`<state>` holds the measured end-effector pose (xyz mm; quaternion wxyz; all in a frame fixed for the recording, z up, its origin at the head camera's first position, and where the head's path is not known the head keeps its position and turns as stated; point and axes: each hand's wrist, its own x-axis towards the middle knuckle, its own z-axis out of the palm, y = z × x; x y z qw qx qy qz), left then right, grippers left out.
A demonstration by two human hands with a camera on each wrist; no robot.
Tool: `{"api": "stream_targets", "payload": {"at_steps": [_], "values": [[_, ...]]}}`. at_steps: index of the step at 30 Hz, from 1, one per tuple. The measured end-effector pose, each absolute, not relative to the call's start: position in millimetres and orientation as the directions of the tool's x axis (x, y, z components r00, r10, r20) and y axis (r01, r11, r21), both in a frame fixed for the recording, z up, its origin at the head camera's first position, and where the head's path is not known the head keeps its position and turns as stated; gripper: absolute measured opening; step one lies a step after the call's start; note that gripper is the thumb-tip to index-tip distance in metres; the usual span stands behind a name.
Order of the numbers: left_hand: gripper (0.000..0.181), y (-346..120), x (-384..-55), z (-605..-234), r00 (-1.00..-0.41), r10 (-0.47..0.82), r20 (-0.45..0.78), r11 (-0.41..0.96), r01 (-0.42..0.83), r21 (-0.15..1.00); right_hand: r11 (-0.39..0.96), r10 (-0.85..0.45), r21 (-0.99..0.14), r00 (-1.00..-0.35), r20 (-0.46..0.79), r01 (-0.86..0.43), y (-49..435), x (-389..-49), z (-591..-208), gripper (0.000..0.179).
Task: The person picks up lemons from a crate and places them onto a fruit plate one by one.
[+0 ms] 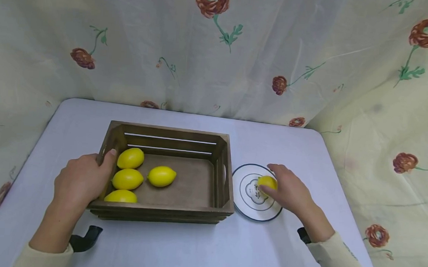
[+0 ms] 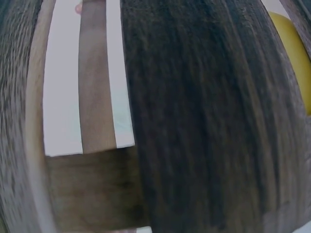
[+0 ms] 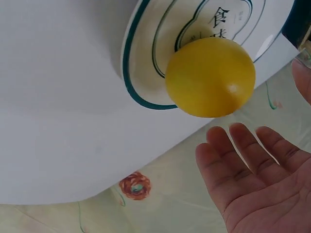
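Clock refs: head view, 12 = far table edge. White-covered table (image 1: 190,252), flower-print curtain (image 1: 146,83) hanging past its 12 edge. Brown slatted wooden crate (image 1: 156,215) sits left of centre, long side across. Inside it: row of three lemons (image 1: 127,179) along the 9 o'clock end, nearest one partly hidden by the 6 o'clock wall; single lemon (image 1: 161,176) at 3 o'clock of that row. White plate (image 1: 244,204) with dark rings and printed characters at the crate's 3 o'clock, right up close; can't tell if they touch. Crate's 3 o'clock wall stands between plate and crate lemons.

Plate lemon (image 1: 266,181) is on the plate, toward 1–2 o'clock, and at about 10 o'clock from the right hand (image 1: 290,190), just beside it.

Right hand: wide, comes in from 4 o'clock. Thumb on the lemon's 6 o'clock side, fingers (image 3: 250,151) on the 12 side. Right wrist view shows fingers nearly straight, palm visible, none wrapped round it; contact unclear.

Left hand (image 1: 84,178): grips the crate's 9 o'clock end, thumb over the rim. Fingers hidden; left wrist view is mostly crate slats.
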<state>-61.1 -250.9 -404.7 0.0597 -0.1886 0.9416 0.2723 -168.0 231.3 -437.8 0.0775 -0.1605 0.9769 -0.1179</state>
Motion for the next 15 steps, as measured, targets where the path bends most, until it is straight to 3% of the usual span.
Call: {"api": "stream_targets", "payload": {"at_steps": [15], "values": [[0.078, -251, -62, -403, -0.925, -0.315, -0.211, 0.786, -0.379, 0.489, 0.901, -0.374, -0.260, -0.925, -0.066, -0.347, 220, -160, -418, 0.071]]}}
